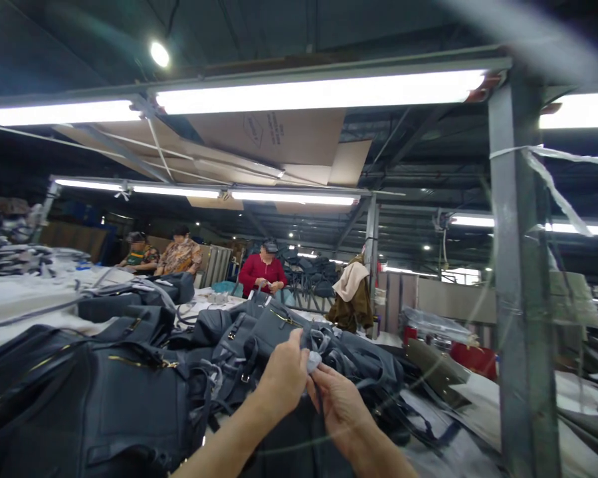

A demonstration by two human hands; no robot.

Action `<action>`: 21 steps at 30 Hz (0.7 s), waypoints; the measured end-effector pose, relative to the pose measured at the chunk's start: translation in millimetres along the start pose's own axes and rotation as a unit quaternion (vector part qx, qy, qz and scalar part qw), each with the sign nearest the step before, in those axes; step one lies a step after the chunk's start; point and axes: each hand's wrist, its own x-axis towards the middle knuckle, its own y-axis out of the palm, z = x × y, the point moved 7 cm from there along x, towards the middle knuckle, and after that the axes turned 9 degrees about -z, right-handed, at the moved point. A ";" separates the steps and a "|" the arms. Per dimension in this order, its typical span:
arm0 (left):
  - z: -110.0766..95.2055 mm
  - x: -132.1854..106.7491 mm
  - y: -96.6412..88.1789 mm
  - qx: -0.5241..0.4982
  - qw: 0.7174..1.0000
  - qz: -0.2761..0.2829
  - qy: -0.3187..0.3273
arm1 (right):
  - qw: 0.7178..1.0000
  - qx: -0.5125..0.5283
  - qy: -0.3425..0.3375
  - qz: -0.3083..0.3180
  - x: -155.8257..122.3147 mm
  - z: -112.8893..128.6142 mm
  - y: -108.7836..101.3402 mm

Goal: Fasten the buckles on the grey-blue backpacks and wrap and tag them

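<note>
My left hand (284,378) and my right hand (339,401) meet low in the middle of the view, above a pile of dark blue-grey handbags (259,332). Both hands pinch a small whitish piece (313,362) held between their fingertips; what it is stays unclear. A dark strap runs down from my right hand's fingers. A large dark bag with a gold zip (104,405) lies to the left of my arms.
A grey steel post (523,299) stands close at the right. Three people work at the far end of the long table (10,299); one wears a red top (262,271). Strip lights and cardboard sheets hang overhead. A red bin (473,358) sits at the right.
</note>
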 end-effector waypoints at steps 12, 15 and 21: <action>10.3 23.4 1.3 0.125 0.989 -0.012 0.079 | 0.970 -0.229 0.063 0.061 -11.5 5.9 -18.9; 6.0 24.0 1.9 0.159 0.979 -0.003 0.127 | 0.955 -0.265 0.086 0.101 -19.0 5.8 -27.8; -35.1 17.7 5.1 0.188 0.964 -0.007 0.188 | 0.954 -0.270 0.057 0.119 -9.2 -6.5 -26.8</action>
